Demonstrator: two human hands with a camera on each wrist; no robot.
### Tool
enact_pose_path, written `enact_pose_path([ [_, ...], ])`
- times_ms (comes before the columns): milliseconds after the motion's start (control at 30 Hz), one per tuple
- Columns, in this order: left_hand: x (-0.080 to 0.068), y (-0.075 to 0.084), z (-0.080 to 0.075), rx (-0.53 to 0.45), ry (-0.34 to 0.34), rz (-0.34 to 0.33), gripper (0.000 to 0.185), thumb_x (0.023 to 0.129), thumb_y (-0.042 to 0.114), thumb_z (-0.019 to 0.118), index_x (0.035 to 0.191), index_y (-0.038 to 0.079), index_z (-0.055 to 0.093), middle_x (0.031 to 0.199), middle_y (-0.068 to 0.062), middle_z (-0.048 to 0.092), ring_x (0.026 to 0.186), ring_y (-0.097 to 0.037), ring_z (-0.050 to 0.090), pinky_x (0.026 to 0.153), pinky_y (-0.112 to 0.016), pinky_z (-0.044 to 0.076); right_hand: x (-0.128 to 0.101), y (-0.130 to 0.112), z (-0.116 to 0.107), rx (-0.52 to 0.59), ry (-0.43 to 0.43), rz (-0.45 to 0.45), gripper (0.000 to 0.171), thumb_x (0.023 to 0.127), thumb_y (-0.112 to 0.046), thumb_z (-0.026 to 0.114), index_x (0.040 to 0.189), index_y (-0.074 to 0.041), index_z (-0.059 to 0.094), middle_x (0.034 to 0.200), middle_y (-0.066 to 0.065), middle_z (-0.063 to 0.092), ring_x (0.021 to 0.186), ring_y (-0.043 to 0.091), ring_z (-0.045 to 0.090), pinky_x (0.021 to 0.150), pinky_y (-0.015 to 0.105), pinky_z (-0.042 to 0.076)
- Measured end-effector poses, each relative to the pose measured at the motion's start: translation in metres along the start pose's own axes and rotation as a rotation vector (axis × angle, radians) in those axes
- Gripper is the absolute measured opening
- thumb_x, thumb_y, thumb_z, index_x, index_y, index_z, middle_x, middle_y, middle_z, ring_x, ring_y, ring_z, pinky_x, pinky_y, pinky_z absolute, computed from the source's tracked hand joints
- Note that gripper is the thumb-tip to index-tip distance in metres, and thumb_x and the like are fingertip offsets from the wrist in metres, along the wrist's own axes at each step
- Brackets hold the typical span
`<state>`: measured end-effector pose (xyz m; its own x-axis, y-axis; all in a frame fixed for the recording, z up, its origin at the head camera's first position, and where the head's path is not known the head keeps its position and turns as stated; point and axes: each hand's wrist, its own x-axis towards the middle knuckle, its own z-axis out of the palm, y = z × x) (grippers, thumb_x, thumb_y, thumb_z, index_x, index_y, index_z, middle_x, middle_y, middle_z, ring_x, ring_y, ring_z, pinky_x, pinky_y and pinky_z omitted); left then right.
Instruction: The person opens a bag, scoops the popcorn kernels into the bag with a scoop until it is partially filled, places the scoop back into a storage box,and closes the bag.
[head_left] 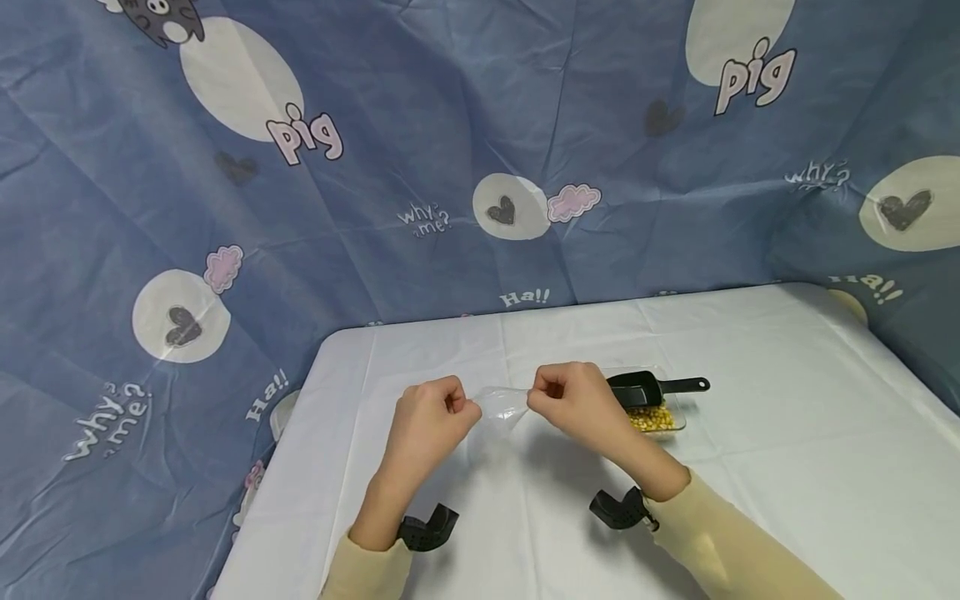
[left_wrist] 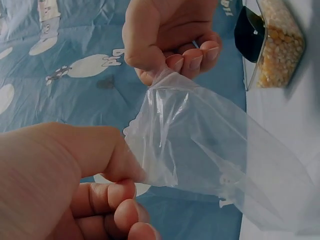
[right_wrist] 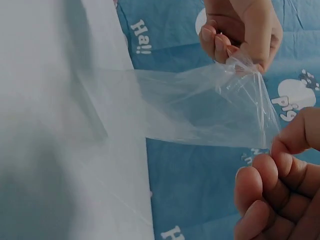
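A clear plastic bag (head_left: 501, 405) is stretched between my two hands above the table. My left hand (head_left: 431, 421) pinches one top corner between thumb and forefinger, the other fingers curled loosely, as the left wrist view shows. The opposite corner is pinched by my right hand (head_left: 581, 408). In the right wrist view the bag (right_wrist: 200, 107) hangs down from its taut upper edge, its walls lying close together. Just behind my right hand stands a clear container (head_left: 678, 417) of yellow corn kernels (head_left: 654, 417), partly hidden by that hand.
A black scoop (head_left: 647, 388) lies across the container, its handle jutting out to the right. The table (head_left: 780, 467) wears a white cloth. Behind it hangs a blue printed curtain (head_left: 420, 150). Black camera mounts (head_left: 429, 530) sit on both wrists.
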<state>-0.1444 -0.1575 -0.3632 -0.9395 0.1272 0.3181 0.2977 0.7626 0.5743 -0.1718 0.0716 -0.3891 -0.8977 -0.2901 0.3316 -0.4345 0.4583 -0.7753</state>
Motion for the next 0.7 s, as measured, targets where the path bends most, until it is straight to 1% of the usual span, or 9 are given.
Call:
enact_pose_path([
  [200,-0.0012,0.0028,-0.0021,0.048,0.014,0.006,0.023,0.072,0.006,0.063,0.058,0.018,0.050,0.048,0.010,0.038,0.043,-0.006,0.033,0.043,-0.025,0.029,0.0008,-0.0001,-0.0029,-0.024,0.019,-0.018,0.029,0.076,-0.008,0.065,0.056,-0.026,0.055,0.048,-0.016,0.046,0.045,0.005,0.038,0.046,0.025,0.032],
  [300,-0.0007,0.0026,-0.0015,0.044,0.040,0.012,0.023,0.072,0.005,0.063,0.059,0.019,0.051,0.049,0.010,0.040,0.043,-0.007,0.036,0.043,-0.026,0.031,0.0011,0.0003,-0.0030,-0.024,0.033,-0.017,0.028,0.076,-0.008,0.065,0.056,-0.026,0.056,0.048,-0.015,0.047,0.045,0.006,0.039,0.046,0.026,0.033],
  [367,-0.0001,0.0025,-0.0003,0.032,0.061,0.027,0.023,0.073,0.005,0.064,0.060,0.019,0.051,0.053,0.010,0.043,0.046,-0.009,0.040,0.046,-0.028,0.034,0.0009,-0.0002,-0.0033,-0.008,0.040,-0.010,0.028,0.077,-0.008,0.065,0.057,-0.027,0.058,0.049,-0.014,0.049,0.046,0.007,0.041,0.045,0.026,0.033],
  [433,0.0004,0.0022,0.0012,0.003,0.076,0.044,0.023,0.074,0.004,0.064,0.061,0.019,0.052,0.060,0.009,0.048,0.053,-0.011,0.046,0.050,-0.029,0.038,0.0005,-0.0004,-0.0037,0.020,0.040,0.001,0.027,0.079,-0.009,0.065,0.059,-0.026,0.060,0.050,-0.013,0.052,0.046,0.009,0.045,0.045,0.027,0.035],
  [533,0.0014,0.0029,0.0034,-0.064,0.076,0.049,0.022,0.078,0.003,0.064,0.065,0.019,0.055,0.076,0.007,0.058,0.071,-0.013,0.056,0.061,-0.032,0.046,0.0001,-0.0014,-0.0047,0.066,0.036,0.015,0.027,0.083,-0.009,0.065,0.062,-0.025,0.062,0.053,-0.010,0.057,0.047,0.012,0.049,0.044,0.028,0.036],
  [600,0.0018,0.0037,0.0045,-0.130,0.056,0.029,0.022,0.080,0.003,0.064,0.066,0.018,0.057,0.089,0.004,0.064,0.083,-0.014,0.059,0.068,-0.032,0.050,0.0002,-0.0021,-0.0056,0.083,0.035,0.013,0.028,0.086,-0.009,0.066,0.063,-0.024,0.062,0.055,-0.009,0.058,0.048,0.013,0.049,0.044,0.028,0.035],
  [700,0.0027,0.0054,0.0056,-0.230,0.007,-0.011,0.022,0.084,0.004,0.062,0.067,0.017,0.058,0.105,-0.001,0.068,0.096,-0.014,0.062,0.074,-0.033,0.054,0.0009,-0.0035,-0.0072,0.097,0.039,0.002,0.029,0.089,-0.011,0.068,0.063,-0.023,0.061,0.055,-0.008,0.058,0.048,0.014,0.048,0.046,0.028,0.034],
])
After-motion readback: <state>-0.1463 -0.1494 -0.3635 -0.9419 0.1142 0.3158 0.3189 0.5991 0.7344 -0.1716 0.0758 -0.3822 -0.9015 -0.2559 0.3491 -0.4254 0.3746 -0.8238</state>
